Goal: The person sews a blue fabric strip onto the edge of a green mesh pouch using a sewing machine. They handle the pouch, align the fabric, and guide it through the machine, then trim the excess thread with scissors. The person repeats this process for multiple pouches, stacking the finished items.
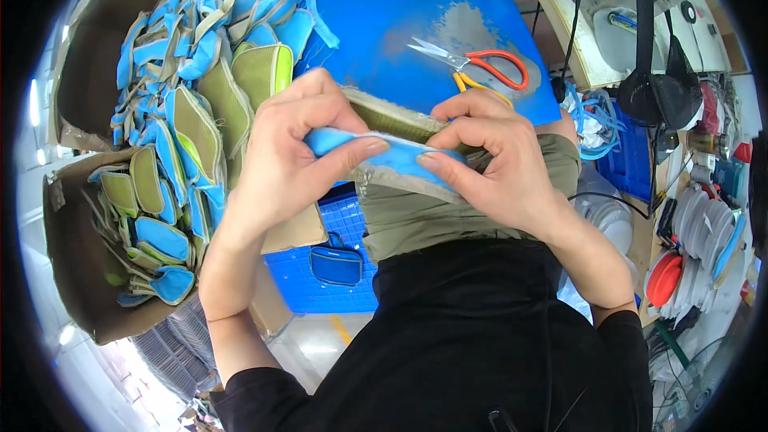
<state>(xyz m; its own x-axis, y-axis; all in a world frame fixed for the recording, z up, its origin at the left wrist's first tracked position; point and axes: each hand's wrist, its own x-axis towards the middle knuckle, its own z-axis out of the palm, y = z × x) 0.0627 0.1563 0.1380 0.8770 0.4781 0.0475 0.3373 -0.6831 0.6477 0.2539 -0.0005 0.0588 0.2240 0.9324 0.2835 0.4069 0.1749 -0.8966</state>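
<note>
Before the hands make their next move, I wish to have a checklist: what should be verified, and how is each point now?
1. Left hand pinching the fabric piece: ok.
2. Right hand pinching it too: ok.
3. Scissors lying on the blue work surface: ok.
4. Scissors clear of the right hand: cannot tell, they overlap in this view.
5. Whole edge of the fabric piece visible: not ok, hands cover parts.

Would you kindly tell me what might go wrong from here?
The scissors lie just beyond the right hand, so a forward reach might knock them. The fabric piece, pinched by the left hand and right hand, might slip. The heap looks loosely piled, so some of it might slide down.
</note>
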